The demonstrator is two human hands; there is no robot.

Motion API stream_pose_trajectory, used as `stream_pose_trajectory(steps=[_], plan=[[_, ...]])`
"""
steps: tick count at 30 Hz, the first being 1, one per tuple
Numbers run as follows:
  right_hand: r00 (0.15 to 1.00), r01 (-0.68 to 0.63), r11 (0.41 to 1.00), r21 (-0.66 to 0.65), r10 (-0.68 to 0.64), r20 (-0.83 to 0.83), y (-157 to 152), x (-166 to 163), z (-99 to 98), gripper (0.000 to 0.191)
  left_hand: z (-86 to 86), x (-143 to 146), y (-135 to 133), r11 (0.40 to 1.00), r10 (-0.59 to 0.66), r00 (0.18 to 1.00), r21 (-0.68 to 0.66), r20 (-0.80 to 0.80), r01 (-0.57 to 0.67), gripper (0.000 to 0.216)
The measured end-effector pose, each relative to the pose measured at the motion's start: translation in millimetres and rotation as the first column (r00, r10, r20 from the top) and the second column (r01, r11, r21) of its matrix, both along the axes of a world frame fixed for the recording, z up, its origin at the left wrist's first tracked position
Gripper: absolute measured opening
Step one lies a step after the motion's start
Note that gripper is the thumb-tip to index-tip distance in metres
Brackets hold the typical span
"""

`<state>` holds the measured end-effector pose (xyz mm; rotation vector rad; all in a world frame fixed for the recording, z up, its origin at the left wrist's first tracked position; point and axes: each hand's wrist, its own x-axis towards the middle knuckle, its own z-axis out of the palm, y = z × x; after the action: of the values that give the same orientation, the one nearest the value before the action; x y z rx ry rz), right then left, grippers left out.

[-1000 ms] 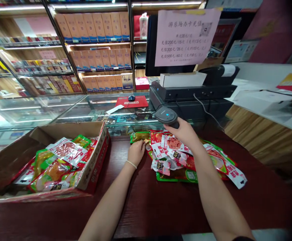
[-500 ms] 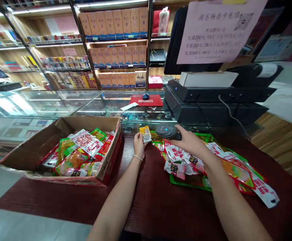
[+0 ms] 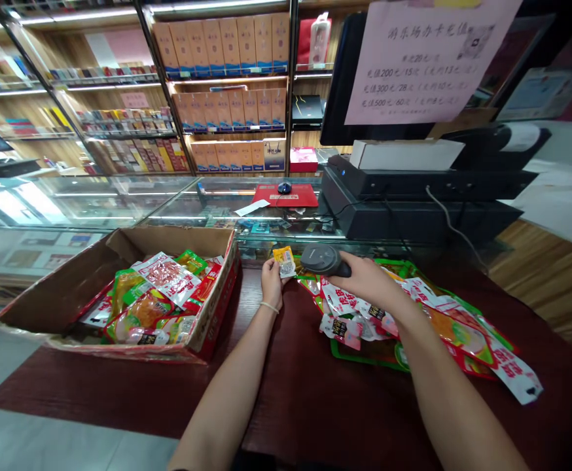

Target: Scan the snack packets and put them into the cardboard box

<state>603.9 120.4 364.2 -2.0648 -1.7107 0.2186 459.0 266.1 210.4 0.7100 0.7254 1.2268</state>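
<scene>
In the head view there are two hands, one scanner (image 3: pixel 322 260), one small packet (image 3: pixel 285 261) pinched by itself, one cardboard box (image 3: pixel 221 317) and one heap of packets (image 3: pixel 343 331) on the dark red table (image 3: pixel 296 405). The packets in the box and in the heap overlap too much to be counted. Behind them, on the glass counter, lie one red mat (image 3: pixel 302 197), one mouse (image 3: pixel 285 188) on it and one white slip (image 3: pixel 252 208) beside it.

The left hand (image 3: pixel 272 284) reaches forward, arm slanting in from the lower edge, with thumb and fingers closed on the small packet; one pale band (image 3: pixel 269 305) circles the wrist. The right hand (image 3: pixel 364 278) comes over the heap from the right, its fingers wrapped around the scanner's handle. The hands are apart, near each other.

The small packet is between the box and the heap, just left of the scanner. Its long axis runs away from the person, leaning a little left, yellow end far, whitish end near. The scanner lies roughly crosswise, its head pointing left toward the small packet and its handle right.
</scene>
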Motion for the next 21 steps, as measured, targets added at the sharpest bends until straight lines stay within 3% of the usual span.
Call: stream_pose_trajectory(steps=[3,6,11,15,18,21], plan=[[1.0,-0.012,0.998,0.068,0.012,-0.008,-1,1,-0.8,0.032,9.1,2,-4,0.999,0.034,0.998,0.018,-0.046,-0.033,0.03],[0.999,0.044,0.99,0.135,-0.045,0.002,0,-1,-1.7,0.036,31.2,3,-13,0.983,0.116,0.988,0.153,-0.098,-0.1,0.034],[0.994,0.094,0.955,0.282,-0.073,-0.082,3,-19,-0.4,0.036,95.5,-23,-32,0.887,0.263,0.951,0.428,-0.162,-0.172,0.031],[0.97,0.055,0.935,0.351,0.034,-0.243,9,-46,-2.9,0.037,148.3,-84,-46,0.795,0.403,0.876,0.575,-0.266,-0.191,0.031],[0.918,-0.039,0.928,0.371,0.18,-0.353,13,-68,-14.0,0.038,173.8,-144,-55,0.73,0.52,0.735,0.674,-0.436,-0.116,0.029],[0.894,-0.114,0.929,0.352,0.251,-0.371,16,-87,-30.0,0.038,181.3,-199,-60,0.673,0.692,0.397,0.738,-0.602,-0.053,0.028]])
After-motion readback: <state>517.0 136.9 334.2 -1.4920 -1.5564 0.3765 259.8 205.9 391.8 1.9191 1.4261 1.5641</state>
